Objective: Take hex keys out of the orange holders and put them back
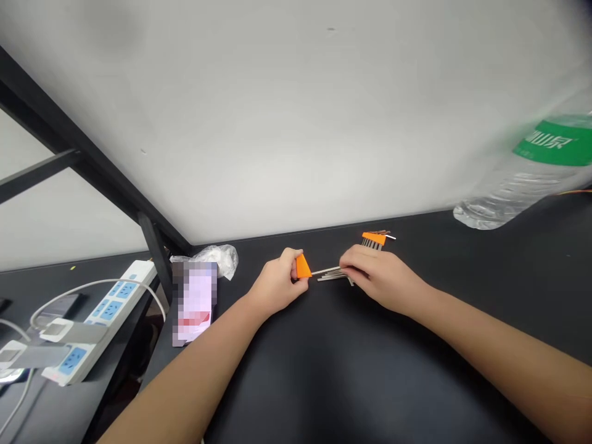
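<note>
My left hand (279, 282) pinches an orange wedge-shaped plastic piece (303, 267) between thumb and fingers, just above the black table. From its lower right corner a thin grey rod (325, 271) runs across to my right hand (383, 276), whose fingertips are closed on the rod's other end. Whether the rod is inside the orange piece or only touches it, I cannot tell. Several loose grey rods (333, 277) lie on the table below, partly covered by my right fingers. Behind that hand lies a second orange piece (374, 238), with a row of dark grey rods against it.
On the left, a phone (198, 302) lies near crumpled clear plastic (222, 260). A white power strip (104, 320) with plugs and cables sits beyond a black metal frame (160, 262). A large clear bottle (522, 179) stands at right by the wall.
</note>
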Motion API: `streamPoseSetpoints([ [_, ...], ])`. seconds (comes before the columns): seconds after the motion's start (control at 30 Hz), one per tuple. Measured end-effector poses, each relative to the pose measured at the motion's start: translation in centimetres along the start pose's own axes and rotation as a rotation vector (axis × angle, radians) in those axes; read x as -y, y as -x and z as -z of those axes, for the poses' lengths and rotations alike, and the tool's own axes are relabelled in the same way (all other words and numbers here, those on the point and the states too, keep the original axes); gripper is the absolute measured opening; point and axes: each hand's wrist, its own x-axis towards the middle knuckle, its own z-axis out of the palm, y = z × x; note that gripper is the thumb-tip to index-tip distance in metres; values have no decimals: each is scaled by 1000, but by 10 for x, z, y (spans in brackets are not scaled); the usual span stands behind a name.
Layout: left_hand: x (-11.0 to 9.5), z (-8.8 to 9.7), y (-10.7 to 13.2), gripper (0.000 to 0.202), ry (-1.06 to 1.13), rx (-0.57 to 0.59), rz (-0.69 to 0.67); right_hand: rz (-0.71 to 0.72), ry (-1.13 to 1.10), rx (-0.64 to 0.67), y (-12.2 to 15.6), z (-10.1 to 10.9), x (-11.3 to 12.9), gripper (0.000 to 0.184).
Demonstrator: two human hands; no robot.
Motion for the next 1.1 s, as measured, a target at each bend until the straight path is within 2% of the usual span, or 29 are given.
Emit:
streamPoseSetpoints([
  [0.17, -3, 0, 0, 57, 10, 1, -1, 43, 44, -21, 0, -1, 0, 21],
  [0.37, -9, 2, 1, 49, 16, 28, 24, 202, 41, -88, 2, -6, -2, 17],
  [0.5, -11, 4, 1, 47, -31, 23, 64, 194, 80, -132, 2, -2, -4, 14],
  [0.67, -14, 5, 1, 49, -99, 33, 81, 246, 59, -77, 2, 2, -8, 16],
  [0.87, -20, 6, 3, 49, -177, 60, 45, 340, 98, -70, 3, -2, -7, 23],
  [1.0, -21, 5, 4, 48, -163, 17, 8, 355, 72, -52, 3, -5, -4, 30],
  [1.1, -21, 5, 5, 43, -118, -45, -79, 347, 19, -34, 4, -9, 0, 30],
])
